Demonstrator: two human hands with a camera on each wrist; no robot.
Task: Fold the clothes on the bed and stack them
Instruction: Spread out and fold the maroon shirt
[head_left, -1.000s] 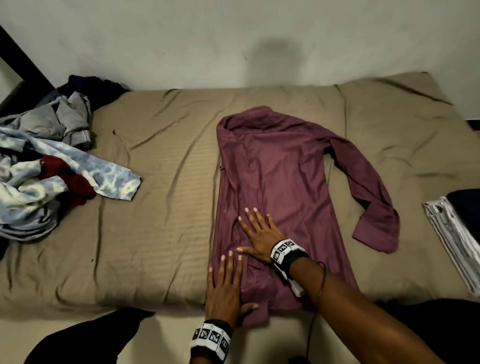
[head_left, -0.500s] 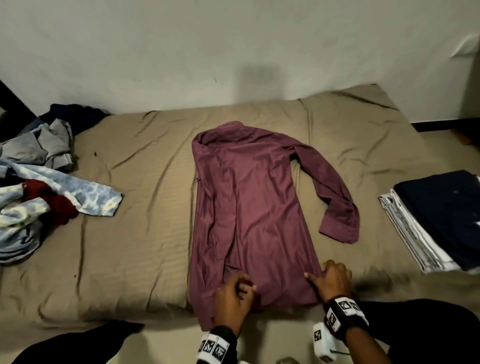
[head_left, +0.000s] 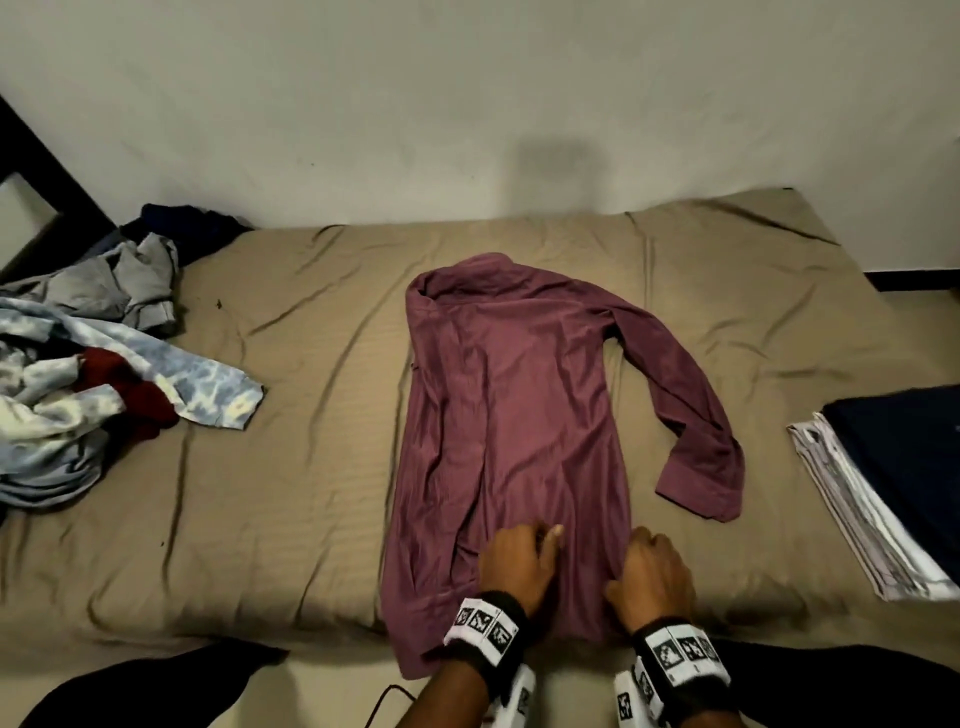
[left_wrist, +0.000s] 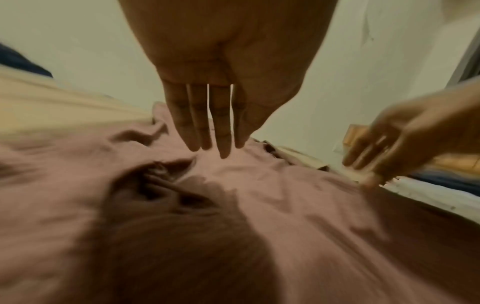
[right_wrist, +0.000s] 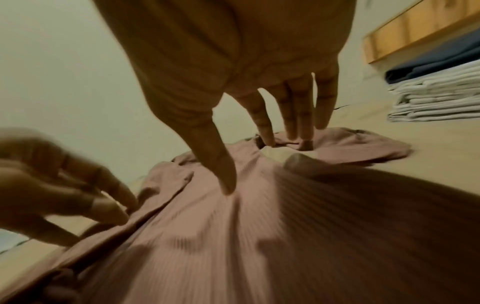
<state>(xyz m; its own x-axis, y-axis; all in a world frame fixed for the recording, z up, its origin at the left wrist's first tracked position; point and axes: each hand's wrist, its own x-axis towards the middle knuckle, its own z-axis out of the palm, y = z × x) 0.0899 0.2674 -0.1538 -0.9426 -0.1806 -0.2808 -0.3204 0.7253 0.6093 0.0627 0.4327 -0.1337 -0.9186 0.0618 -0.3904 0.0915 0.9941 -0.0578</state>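
Observation:
A maroon long-sleeved shirt (head_left: 509, 415) lies lengthwise on the tan bed (head_left: 260, 493), collar toward the wall. Its left side is folded in and its right sleeve (head_left: 696, 441) trails out to the right. Both my hands are on its lower part near the front edge. My left hand (head_left: 519, 561) has straight, close fingers whose tips touch the cloth (left_wrist: 285, 195). My right hand (head_left: 654, 571) is at the shirt's right edge, fingers straight and spread, pointing down at the fabric (right_wrist: 233, 236). Neither hand holds cloth.
A heap of unfolded clothes (head_left: 78, 395), tie-dye blue, grey and dark red, covers the bed's left end. A folded stack (head_left: 893, 478), dark navy on white, sits at the right edge. The wall runs behind the bed. Wooden furniture (right_wrist: 415, 30) stands beyond the stack.
One second ago both palms lay flat higher up the shirt. They slid back to the hem and curled there, and now sit slightly higher with fingers straightened. The shirt has stayed put.

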